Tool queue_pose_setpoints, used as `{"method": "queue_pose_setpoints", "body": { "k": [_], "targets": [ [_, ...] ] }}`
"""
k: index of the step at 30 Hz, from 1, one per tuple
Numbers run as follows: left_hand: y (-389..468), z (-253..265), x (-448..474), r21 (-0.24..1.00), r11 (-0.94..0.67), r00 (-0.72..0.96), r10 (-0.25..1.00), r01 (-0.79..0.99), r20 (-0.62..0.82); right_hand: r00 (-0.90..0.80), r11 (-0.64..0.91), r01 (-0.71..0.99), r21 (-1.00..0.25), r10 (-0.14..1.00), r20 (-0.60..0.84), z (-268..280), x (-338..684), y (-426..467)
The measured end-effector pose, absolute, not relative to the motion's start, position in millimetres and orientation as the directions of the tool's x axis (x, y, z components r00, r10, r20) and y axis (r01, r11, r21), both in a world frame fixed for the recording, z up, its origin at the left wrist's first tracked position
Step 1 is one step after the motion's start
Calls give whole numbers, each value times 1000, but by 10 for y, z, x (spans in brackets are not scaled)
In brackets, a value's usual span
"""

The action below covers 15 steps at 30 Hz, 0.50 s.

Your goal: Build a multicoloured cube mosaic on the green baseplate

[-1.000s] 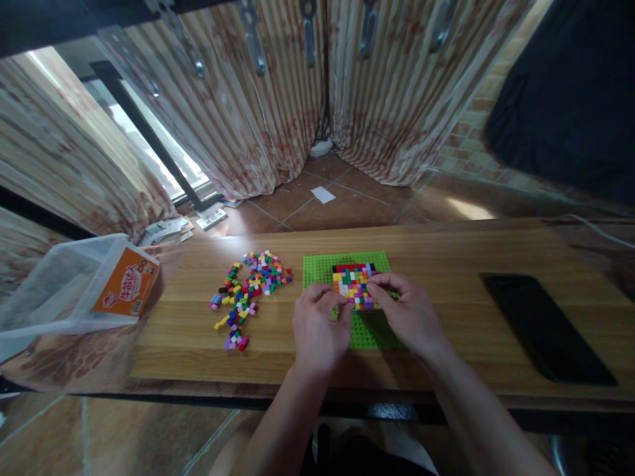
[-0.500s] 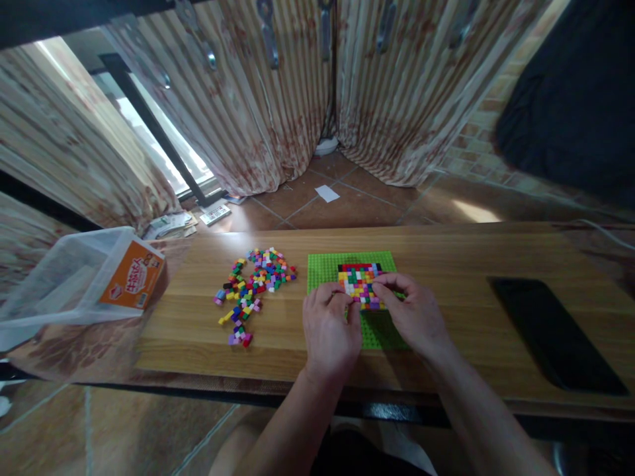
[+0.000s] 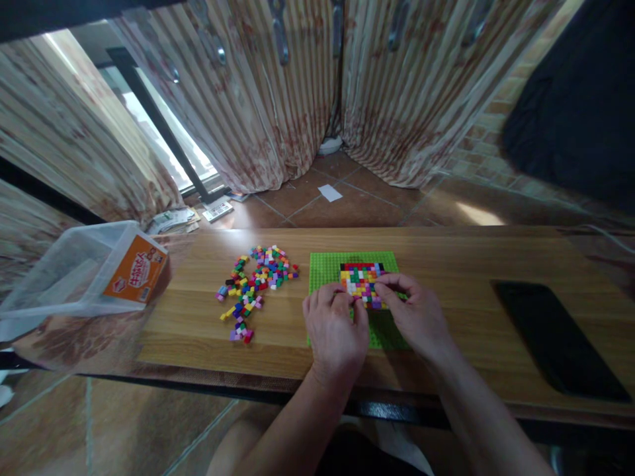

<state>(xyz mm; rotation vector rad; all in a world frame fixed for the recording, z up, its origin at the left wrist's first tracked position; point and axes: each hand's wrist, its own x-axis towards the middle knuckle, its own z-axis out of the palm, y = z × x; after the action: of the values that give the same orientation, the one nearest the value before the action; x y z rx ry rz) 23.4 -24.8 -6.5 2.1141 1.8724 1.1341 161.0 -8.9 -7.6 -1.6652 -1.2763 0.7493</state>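
Note:
A green studded baseplate point(image 3: 325, 266) lies on the wooden table, bearing a block of many-coloured small bricks point(image 3: 358, 281) with a dark and red row along its far edge. My left hand point(image 3: 336, 325) rests over the near left part of the plate, fingers curled at the lower left of the bricks. What its fingertips hold, if anything, is hidden. My right hand point(image 3: 415, 314) reaches in from the right, thumb and forefinger pinched together at the right edge of the bricks. Anything between those two fingertips is too small to make out.
Loose coloured bricks point(image 3: 270, 268) are scattered on the table point(image 3: 178, 317) to the left. A clear plastic tub point(image 3: 64, 307) with an orange label stands at the far left. A black phone-like slab point(image 3: 558, 337) lies to the right. Curtains point(image 3: 278, 125) hang beyond.
The whole view has shifted slightly. My left hand has moved a little to the right over the plate, while the right hand keeps its pinch at the bricks' edge.

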Motion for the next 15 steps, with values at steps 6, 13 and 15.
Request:
{"method": "queue_pose_setpoints", "body": {
  "k": [6,13,15],
  "targets": [
    [-244,-79,233,515,-263,-17,879,816,476,293,-85,418,-905,955,46,-74,1605,-90],
    [-244,-82,186,528,-307,50,894,792,446,293,-78,447,-891,954,63,-80,1612,-92],
    [-242,-84,183,525,-298,47,898,797,438,292,-82,444,-893,955,57,-74,1605,-98]
  ]
}}
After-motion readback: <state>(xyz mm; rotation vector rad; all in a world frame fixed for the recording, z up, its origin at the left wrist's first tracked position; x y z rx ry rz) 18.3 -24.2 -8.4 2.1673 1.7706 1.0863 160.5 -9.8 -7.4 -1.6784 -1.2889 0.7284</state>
